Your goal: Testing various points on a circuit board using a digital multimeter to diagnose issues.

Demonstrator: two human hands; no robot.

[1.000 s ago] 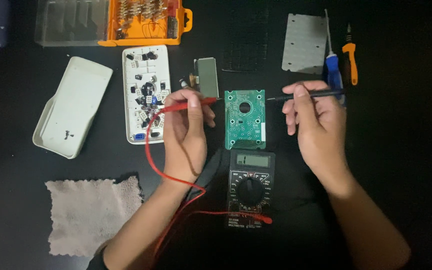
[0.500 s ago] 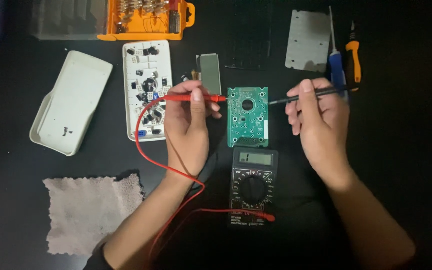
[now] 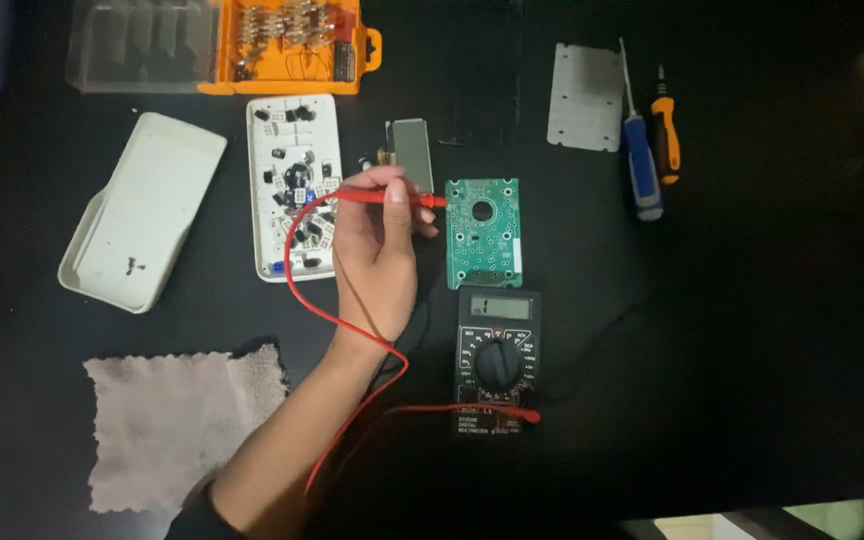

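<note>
Your right hand has left the view, while your left hand pinches the red probe, tip touching the green circuit board.

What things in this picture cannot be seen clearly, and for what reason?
- Right hand: out of the head view; only a blur at the upper right edge.
- Black probe and its lead: lost against the dark table.
- Red probe tip: too small to tell whether it touches the green circuit board.
- Left hand: its palm faces away.

Electronics workbench: multimeter, circuit board, screwdrivers.
</note>
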